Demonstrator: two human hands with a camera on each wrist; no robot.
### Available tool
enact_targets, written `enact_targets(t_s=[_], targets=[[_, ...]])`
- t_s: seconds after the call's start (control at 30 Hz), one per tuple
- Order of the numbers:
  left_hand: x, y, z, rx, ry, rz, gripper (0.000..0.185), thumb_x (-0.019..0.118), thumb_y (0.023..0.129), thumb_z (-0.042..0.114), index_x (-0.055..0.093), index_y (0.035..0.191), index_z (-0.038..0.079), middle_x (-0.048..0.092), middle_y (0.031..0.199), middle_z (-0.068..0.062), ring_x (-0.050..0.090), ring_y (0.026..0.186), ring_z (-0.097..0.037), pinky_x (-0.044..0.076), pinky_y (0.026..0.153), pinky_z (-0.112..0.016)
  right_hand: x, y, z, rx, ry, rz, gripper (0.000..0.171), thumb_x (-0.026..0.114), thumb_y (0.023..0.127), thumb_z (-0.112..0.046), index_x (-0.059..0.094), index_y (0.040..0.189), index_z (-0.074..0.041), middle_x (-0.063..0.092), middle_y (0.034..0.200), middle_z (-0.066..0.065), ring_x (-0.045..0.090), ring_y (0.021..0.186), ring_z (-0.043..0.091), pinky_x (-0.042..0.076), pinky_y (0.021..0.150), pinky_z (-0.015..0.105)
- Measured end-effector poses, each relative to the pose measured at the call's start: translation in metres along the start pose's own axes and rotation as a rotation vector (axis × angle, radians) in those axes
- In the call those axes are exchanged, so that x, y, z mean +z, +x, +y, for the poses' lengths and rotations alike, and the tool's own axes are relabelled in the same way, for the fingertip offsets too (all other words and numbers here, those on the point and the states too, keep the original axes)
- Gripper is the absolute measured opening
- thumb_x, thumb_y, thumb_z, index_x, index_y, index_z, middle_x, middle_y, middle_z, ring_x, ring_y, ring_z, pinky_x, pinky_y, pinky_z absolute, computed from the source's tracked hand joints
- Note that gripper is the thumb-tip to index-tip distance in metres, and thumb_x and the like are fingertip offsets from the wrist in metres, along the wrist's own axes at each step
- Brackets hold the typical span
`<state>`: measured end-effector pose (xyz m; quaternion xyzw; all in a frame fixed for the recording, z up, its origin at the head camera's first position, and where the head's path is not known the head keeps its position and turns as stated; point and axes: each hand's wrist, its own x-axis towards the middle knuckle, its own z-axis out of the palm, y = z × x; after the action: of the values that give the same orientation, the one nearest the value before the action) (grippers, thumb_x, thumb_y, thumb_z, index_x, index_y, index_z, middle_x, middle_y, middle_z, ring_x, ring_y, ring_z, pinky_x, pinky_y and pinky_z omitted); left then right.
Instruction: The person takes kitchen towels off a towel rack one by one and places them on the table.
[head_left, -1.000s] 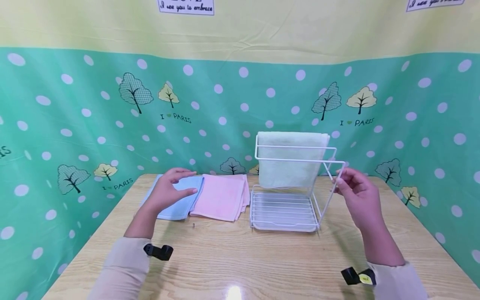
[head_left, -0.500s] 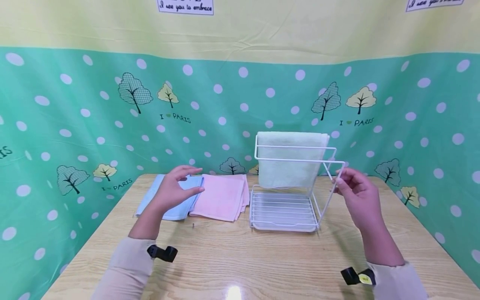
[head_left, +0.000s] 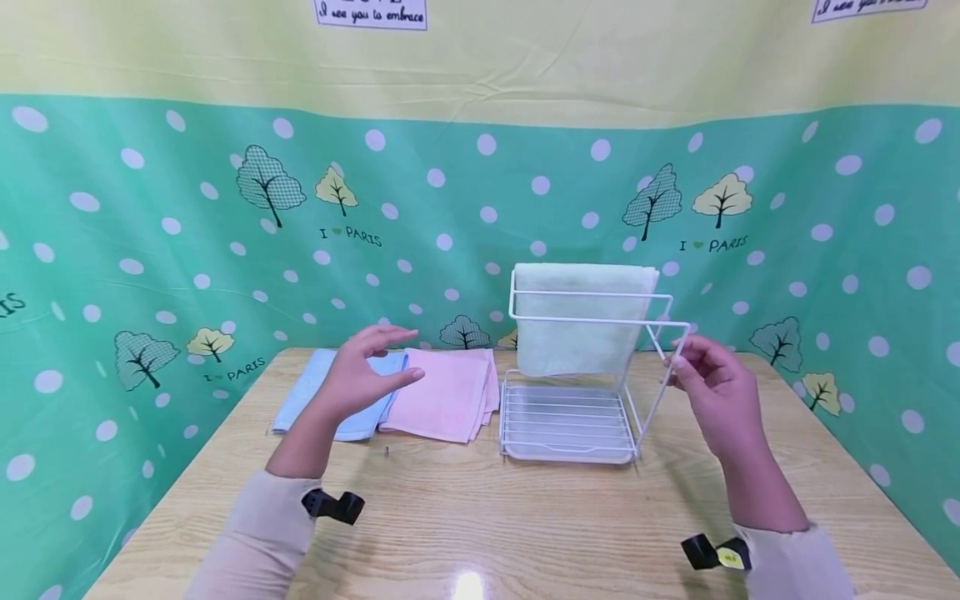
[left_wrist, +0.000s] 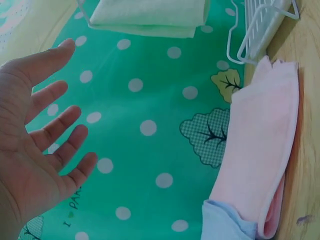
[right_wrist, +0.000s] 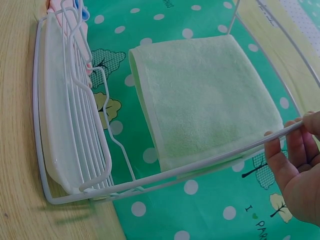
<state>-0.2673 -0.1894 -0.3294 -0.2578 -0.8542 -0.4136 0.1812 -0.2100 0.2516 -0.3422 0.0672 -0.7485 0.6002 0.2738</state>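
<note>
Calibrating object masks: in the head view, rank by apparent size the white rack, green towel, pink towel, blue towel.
1. white rack
2. green towel
3. pink towel
4. blue towel, though the left hand hides part of it, so its rank below pink is unsure.

The head camera looks forward and down over the wooden table (head_left: pixel 525 517) toward the dotted green backdrop (head_left: pixel 450 208), taking in both arms from a little way back. The left wrist camera sits close behind the left hand (left_wrist: pixel 35 135), facing the backdrop and the pink cloth (left_wrist: pixel 265 145). The right wrist camera looks closely along the white wire rack (right_wrist: pixel 75 125) and its green towel (right_wrist: pixel 205 100), both also seen from the head.
</note>
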Motion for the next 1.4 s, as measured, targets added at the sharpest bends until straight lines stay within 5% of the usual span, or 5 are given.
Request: enact_targets(t_s=[1.4], targets=[[0.023,0.063,0.074,0.112,-0.152,-0.073,0.044,0.081,0.082,0.021,0.068,0.123,0.011,0.06,0.125,-0.002,0.054,0.113,-0.02,0.049,0.091,-0.042,0.001,-0.002,-0.003,0.006,0.007,0.0,0.022,0.059,0.097,-0.005,0.063,0.118,-0.002,0.059,0.105,0.015,0.058,0.088,0.014,0.054,0.075,0.016]])
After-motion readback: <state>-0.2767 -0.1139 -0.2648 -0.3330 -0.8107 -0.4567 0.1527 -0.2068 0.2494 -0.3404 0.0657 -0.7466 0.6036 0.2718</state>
